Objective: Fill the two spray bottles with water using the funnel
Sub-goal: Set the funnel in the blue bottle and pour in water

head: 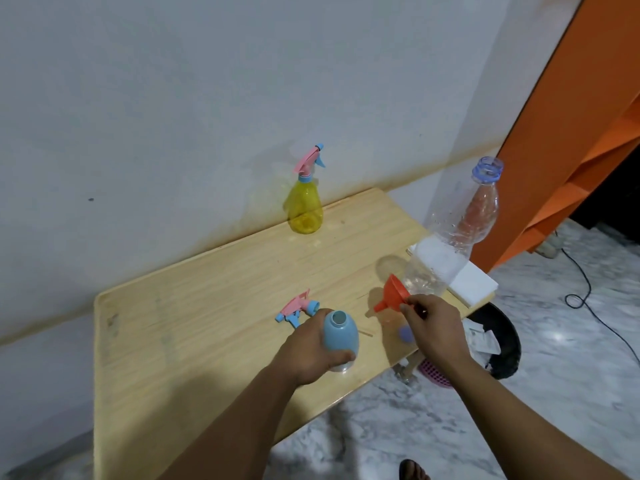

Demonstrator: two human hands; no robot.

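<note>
My left hand (308,355) grips a light blue spray bottle (341,334) that stands uncapped on the wooden table (207,327). Its pink and blue spray head (298,308) lies on the table just behind. My right hand (434,329) pinches an orange funnel (393,294) by its rim, tilted above the table to the right of the blue bottle. A yellow spray bottle (305,209) with its spray head on stands at the back near the wall. A large clear water bottle (457,230) without a cap stands at the table's right edge.
A white block (464,275) lies at the right edge behind the water bottle. A small blue cap (406,334) rests near my right wrist. On the marble floor sit a black bin (502,341), a pink basket (434,374) and a cable (585,292). Orange shelving (568,168) stands at the right.
</note>
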